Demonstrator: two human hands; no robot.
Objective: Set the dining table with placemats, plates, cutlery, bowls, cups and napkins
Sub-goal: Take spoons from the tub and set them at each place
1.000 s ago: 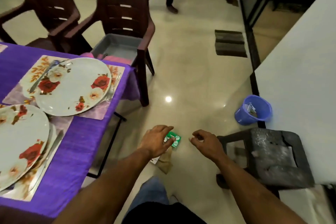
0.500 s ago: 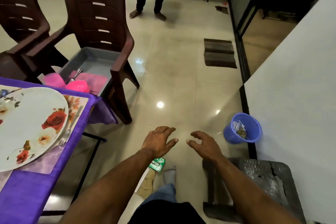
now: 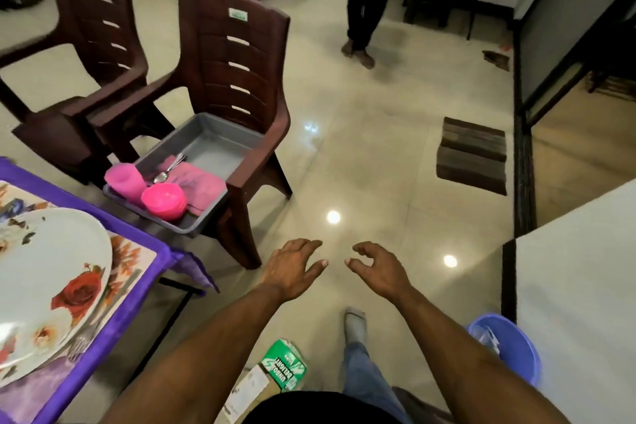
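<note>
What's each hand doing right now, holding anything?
Left hand: open, fingers spread, holding nothing, out over the floor.
Right hand: open, fingers loosely curled, holding nothing.

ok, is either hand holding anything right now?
No. The left hand and right hand both hang over bare floor, fingers loose, holding nothing.

Glossy beige floor (image 3: 378, 155), brown chairs (image 3: 234, 72)
</note>
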